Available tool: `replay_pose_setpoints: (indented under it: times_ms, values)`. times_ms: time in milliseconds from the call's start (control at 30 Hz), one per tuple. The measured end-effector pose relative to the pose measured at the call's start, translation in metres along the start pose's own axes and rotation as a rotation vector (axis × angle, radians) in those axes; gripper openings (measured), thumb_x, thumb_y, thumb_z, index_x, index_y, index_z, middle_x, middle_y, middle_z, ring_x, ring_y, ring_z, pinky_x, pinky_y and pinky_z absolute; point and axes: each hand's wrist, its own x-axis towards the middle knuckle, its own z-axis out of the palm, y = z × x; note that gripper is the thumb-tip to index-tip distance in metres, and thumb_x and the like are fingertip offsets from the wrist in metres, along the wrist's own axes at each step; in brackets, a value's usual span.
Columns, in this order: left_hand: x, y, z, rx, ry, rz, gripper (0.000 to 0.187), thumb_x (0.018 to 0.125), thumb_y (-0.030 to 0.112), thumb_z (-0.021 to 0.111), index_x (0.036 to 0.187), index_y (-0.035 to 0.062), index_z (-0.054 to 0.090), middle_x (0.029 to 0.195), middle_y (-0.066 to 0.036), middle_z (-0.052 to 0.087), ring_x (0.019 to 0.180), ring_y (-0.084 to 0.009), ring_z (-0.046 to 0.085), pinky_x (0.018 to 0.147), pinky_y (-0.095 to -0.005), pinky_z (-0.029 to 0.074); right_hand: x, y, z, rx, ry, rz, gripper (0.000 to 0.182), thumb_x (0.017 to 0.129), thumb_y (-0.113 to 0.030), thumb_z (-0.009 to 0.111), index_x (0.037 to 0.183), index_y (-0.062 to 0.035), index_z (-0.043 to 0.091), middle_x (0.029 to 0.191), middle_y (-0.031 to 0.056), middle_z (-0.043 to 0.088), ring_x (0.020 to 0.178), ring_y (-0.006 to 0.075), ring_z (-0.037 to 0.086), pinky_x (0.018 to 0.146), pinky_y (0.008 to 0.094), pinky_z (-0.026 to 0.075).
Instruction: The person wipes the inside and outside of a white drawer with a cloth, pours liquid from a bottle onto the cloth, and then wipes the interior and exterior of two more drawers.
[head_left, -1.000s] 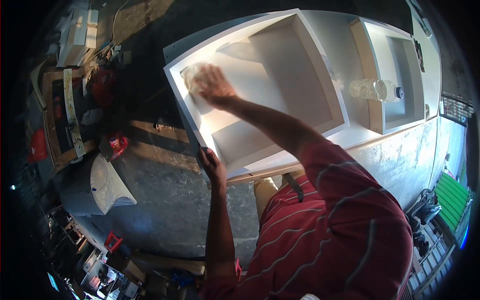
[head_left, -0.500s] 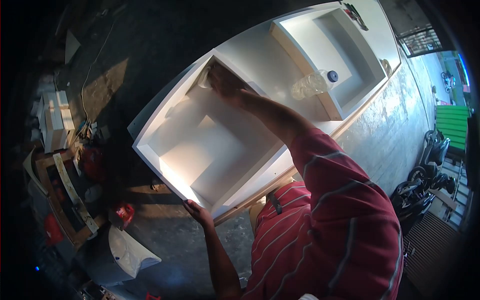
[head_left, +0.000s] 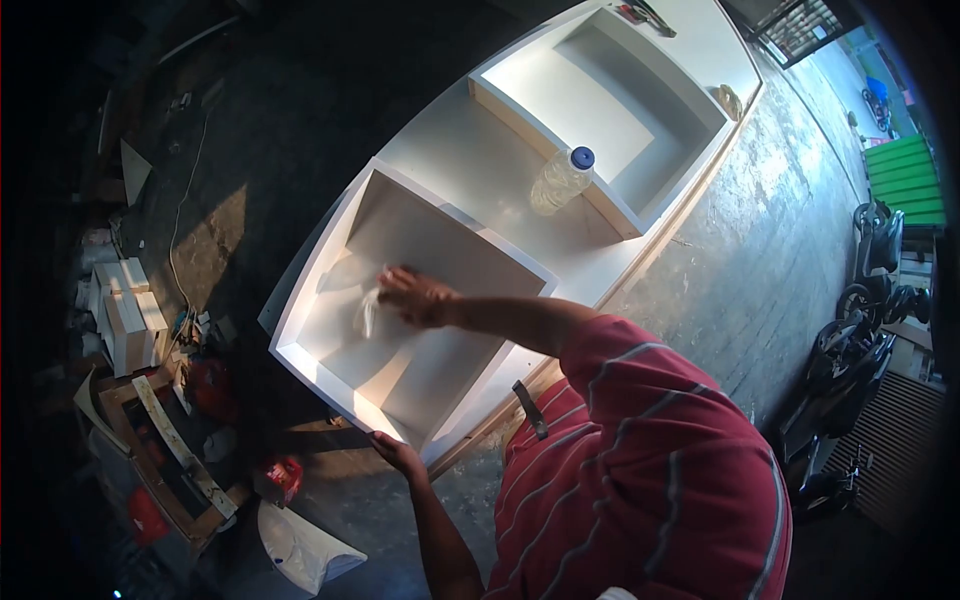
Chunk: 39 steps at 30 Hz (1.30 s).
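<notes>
Inside the nearer white box (head_left: 465, 222), I have my right hand (head_left: 415, 298) palm down, blurred, at the pale cloth (head_left: 368, 313); I cannot tell whether its fingers are closed on it or lie flat. The cloth's long axis runs nearly up and down in my view, its loose end pointing down. My left hand (head_left: 398, 455) is at the box's lower corner, fingers at the rim, how tightly closed I cannot tell. The white board (head_left: 440, 135) beneath runs from lower left to upper right, bearing a second box (head_left: 500, 108) and a blue-capped bottle (head_left: 560, 182) between the boxes.
</notes>
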Motion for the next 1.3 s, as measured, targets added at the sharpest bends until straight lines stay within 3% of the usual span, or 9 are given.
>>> replay_pose_setpoints:
  times_ms: [167, 333, 433, 567, 800, 867, 933, 1100, 1300]
  values:
    - [-0.003, 0.01, 0.004, -0.036, 0.043, 0.073, 0.063, 0.097, 0.043, 0.03, 0.134, -0.0079, 0.028, 0.136, -0.03, 0.033, 0.124, -0.0389, 0.038, 0.103, -0.0398, 0.032, -0.029, 0.042, -0.039, -0.151, 0.255, 0.343, 0.055, 0.085, -0.03, 0.051, 0.133, -0.0076, 0.038, 0.144, 0.0203, 0.023, 0.135, 0.0387, 0.017, 0.111, 0.0458, 0.015]
    - [0.002, 0.003, 0.005, -0.024, 0.049, 0.112, 0.061, 0.097, 0.042, 0.03, 0.131, -0.0089, 0.032, 0.132, -0.032, 0.037, 0.12, -0.0403, 0.042, 0.099, -0.0406, 0.035, -0.084, -0.005, -0.024, -0.041, -0.271, -0.028, 0.047, 0.09, -0.031, 0.042, 0.132, -0.0107, 0.042, 0.147, 0.0157, 0.019, 0.137, 0.0298, 0.015, 0.111, 0.0442, 0.013]
    - [0.005, -0.003, 0.005, -0.039, 0.029, 0.1, 0.061, 0.097, 0.041, 0.03, 0.131, -0.0088, 0.032, 0.131, -0.032, 0.038, 0.12, -0.0404, 0.042, 0.099, -0.0408, 0.035, -0.076, 0.021, -0.017, -0.197, 0.004, -0.08, 0.033, 0.08, -0.02, 0.052, 0.113, -0.0143, 0.057, 0.116, 0.0106, 0.054, 0.117, 0.025, 0.046, 0.091, 0.0338, 0.043]
    - [0.009, -0.006, 0.005, -0.061, 0.011, 0.104, 0.061, 0.098, 0.04, 0.03, 0.133, -0.0086, 0.029, 0.131, -0.033, 0.037, 0.12, -0.0403, 0.042, 0.099, -0.0397, 0.035, -0.082, 0.066, -0.035, -0.534, -0.013, 0.246, 0.017, 0.076, -0.013, 0.057, 0.088, -0.0057, 0.067, 0.088, 0.0088, 0.063, 0.088, 0.023, 0.062, 0.07, 0.03, 0.052]
    - [0.014, -0.013, 0.01, -0.093, 0.023, 0.055, 0.061, 0.098, 0.04, 0.03, 0.133, -0.0095, 0.028, 0.135, -0.032, 0.032, 0.124, -0.0388, 0.038, 0.102, -0.0396, 0.032, -0.099, -0.012, -0.014, -0.302, -0.233, -0.016, 0.011, 0.071, -0.012, 0.058, 0.065, -0.0056, 0.065, 0.072, 0.0101, 0.064, 0.063, 0.0237, 0.062, 0.058, 0.0358, 0.052]
    - [0.023, -0.027, 0.011, -0.155, -0.009, 0.059, 0.059, 0.098, 0.038, 0.031, 0.134, -0.0093, 0.028, 0.136, -0.032, 0.03, 0.126, -0.0381, 0.036, 0.103, -0.0397, 0.031, -0.087, -0.034, 0.028, -0.265, -0.13, -0.11, 0.01, 0.065, -0.011, 0.062, 0.071, -0.0061, 0.068, 0.074, 0.0124, 0.066, 0.071, 0.0258, 0.064, 0.063, 0.0355, 0.053]
    - [0.021, -0.023, 0.014, -0.182, 0.004, 0.073, 0.059, 0.097, 0.037, 0.033, 0.133, -0.01, 0.028, 0.135, -0.032, 0.031, 0.125, -0.0383, 0.037, 0.103, -0.0397, 0.031, -0.056, -0.082, 0.02, -0.058, -0.62, -0.252, 0.014, 0.058, -0.012, 0.068, 0.07, -0.0042, 0.067, 0.073, 0.0114, 0.065, 0.074, 0.0279, 0.063, 0.067, 0.0359, 0.052]
    - [0.024, -0.03, 0.018, -0.179, 0.017, 0.062, 0.058, 0.098, 0.036, 0.033, 0.13, -0.0124, 0.031, 0.134, -0.032, 0.033, 0.124, -0.0387, 0.038, 0.102, -0.0396, 0.033, -0.033, -0.163, 0.1, 0.207, -0.55, -0.359, 0.025, 0.054, -0.019, 0.075, 0.075, -0.0075, 0.069, 0.077, 0.0105, 0.066, 0.083, 0.0291, 0.062, 0.074, 0.0359, 0.051]
    - [0.011, -0.004, 0.012, -0.162, 0.003, 0.108, 0.056, 0.098, 0.034, 0.032, 0.129, -0.0125, 0.032, 0.132, -0.032, 0.035, 0.122, -0.0387, 0.04, 0.101, -0.0393, 0.034, -0.046, -0.131, 0.047, -0.191, -0.683, 0.1, 0.022, 0.061, -0.023, 0.075, 0.081, -0.0145, 0.071, 0.087, 0.007, 0.068, 0.089, 0.0209, 0.064, 0.079, 0.045, 0.045]
